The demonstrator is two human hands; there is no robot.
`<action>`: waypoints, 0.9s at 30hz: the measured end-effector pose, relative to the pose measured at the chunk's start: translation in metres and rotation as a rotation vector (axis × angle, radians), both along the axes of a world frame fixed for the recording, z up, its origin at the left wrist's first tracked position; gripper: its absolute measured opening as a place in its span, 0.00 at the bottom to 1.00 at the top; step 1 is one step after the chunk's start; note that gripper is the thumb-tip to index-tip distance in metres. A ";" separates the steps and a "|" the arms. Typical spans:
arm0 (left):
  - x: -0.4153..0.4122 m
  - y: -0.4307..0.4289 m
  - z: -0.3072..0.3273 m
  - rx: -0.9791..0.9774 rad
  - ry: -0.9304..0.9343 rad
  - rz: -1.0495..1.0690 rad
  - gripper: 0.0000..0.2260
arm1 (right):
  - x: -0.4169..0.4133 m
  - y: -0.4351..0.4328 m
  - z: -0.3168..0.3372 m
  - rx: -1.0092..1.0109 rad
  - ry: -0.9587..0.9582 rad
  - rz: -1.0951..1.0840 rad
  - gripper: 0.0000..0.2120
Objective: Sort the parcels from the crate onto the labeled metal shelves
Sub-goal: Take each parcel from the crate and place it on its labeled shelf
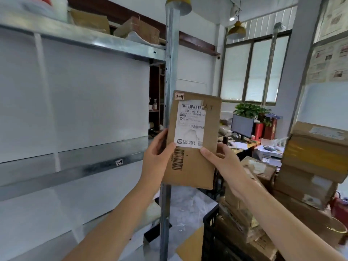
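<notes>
One cardboard parcel (195, 166), tagged 1-4, is held upright before the shelf post (170, 72) by two grips. The left grip (156, 155) curls round its left edge and the right grip (224, 164) pinches its right edge, thumbs on the face. One 1-4 label (119, 162) shows on the metal shelf rail (84, 165) at left.

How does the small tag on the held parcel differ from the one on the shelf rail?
The parcel tag sits on brown cardboard, at the top left corner of the parcel; the shelf tag sits on a grey metal rail. The parcel tag is higher; the shelf tag is lower and further left. Both are white and seem to read 1-4.
</notes>
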State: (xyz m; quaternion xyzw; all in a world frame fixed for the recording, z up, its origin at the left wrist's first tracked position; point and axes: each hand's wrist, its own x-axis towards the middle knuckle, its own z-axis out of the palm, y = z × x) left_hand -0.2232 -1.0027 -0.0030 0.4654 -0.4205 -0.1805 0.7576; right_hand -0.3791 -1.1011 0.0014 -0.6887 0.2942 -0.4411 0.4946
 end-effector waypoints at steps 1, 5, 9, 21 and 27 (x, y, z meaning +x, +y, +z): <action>0.009 0.010 -0.007 0.017 0.018 0.027 0.18 | 0.010 0.004 -0.004 -0.008 0.017 0.020 0.26; 0.036 0.056 -0.035 0.040 0.079 0.183 0.18 | 0.053 0.027 -0.023 -0.008 0.081 0.135 0.23; 0.058 0.096 -0.056 0.048 0.109 0.316 0.16 | 0.090 0.051 -0.048 0.031 0.116 0.264 0.24; 0.097 0.153 -0.072 0.062 0.128 0.496 0.18 | 0.156 0.088 -0.075 0.060 0.068 0.490 0.34; 0.111 0.150 -0.056 0.016 0.092 0.469 0.17 | 0.170 0.086 -0.061 0.054 0.013 0.497 0.31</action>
